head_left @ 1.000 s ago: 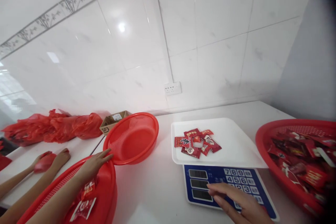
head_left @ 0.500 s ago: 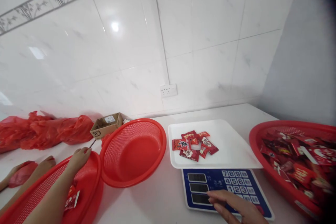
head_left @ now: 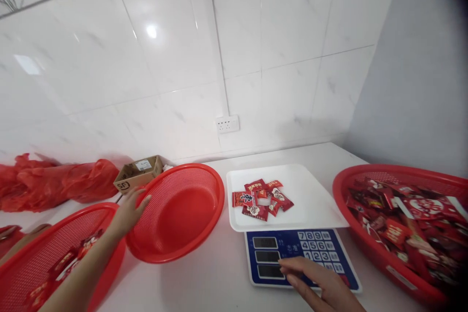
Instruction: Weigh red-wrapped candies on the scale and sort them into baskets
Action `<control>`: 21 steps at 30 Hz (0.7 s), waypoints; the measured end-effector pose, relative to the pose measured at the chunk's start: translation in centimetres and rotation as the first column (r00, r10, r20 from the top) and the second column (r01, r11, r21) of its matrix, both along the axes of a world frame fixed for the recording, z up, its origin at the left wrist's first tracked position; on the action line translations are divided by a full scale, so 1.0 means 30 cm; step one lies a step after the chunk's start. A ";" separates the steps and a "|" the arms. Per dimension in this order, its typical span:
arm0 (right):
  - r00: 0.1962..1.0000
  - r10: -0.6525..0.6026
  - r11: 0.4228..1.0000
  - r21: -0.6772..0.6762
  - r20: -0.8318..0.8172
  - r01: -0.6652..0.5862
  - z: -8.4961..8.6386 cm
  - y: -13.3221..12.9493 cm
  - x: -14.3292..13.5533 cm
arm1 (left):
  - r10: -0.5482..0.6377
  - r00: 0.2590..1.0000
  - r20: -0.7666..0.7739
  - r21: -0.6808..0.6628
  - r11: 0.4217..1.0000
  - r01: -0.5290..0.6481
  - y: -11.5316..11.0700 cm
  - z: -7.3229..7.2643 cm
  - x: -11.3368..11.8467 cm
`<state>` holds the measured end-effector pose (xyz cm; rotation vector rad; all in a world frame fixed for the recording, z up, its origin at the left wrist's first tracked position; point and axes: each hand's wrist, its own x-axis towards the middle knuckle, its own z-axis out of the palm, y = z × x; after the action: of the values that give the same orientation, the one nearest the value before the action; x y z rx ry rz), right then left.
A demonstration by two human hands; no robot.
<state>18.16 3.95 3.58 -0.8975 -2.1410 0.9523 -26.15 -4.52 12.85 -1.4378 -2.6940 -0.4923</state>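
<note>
My left hand [head_left: 127, 212] is at the left rim of a red perforated basket [head_left: 179, 224], thumb and fingers apart. Nothing shows in its grasp; whether it touches the rim I cannot tell. The wrist crosses a nearer red basket [head_left: 109, 253] with several red candy packets [head_left: 68, 263] inside. My right hand [head_left: 318, 278] hovers over the lower display and keys of a blue digital scale [head_left: 261, 280]. Its fingers are loosely bent, tips close but apart, with nothing visible between them. On the scale's white tray [head_left: 310, 204] lies a small pile of red wrapped candies [head_left: 259, 197].
At the right, a big red basket [head_left: 340, 185] is full of mixed red packets. Red plastic bags [head_left: 73, 183] and a small cardboard box [head_left: 139, 173] lie along the wall. Another person's arm [head_left: 29, 239] shows at the far left. A socket [head_left: 227, 124] is on the tiled wall.
My left hand has moved right from the nearer left basket's rim to the neighbouring basket's rim. More packets show in the left basket. My right hand stays over the scale; the view has shifted slightly.
</note>
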 end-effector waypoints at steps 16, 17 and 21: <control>0.982 -0.139 0.904 0.422 0.126 0.073 0.061 0.268 -0.040 | -0.289 0.816 0.501 -0.264 0.847 0.462 -0.191 -0.016 0.428; 0.979 -0.122 0.898 0.438 0.163 0.040 0.066 0.285 -0.058 | -0.300 0.831 0.468 -0.233 0.865 0.444 -0.187 -0.021 0.449; 0.927 -0.065 0.902 0.418 0.370 -0.104 0.081 0.335 -0.123 | -0.368 0.871 0.326 -0.143 0.891 0.430 -0.125 -0.029 0.564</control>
<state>14.46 14.01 6.01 -0.8804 -2.5476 0.2889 -9.21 -8.27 11.99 -2.1716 -2.7249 -0.4788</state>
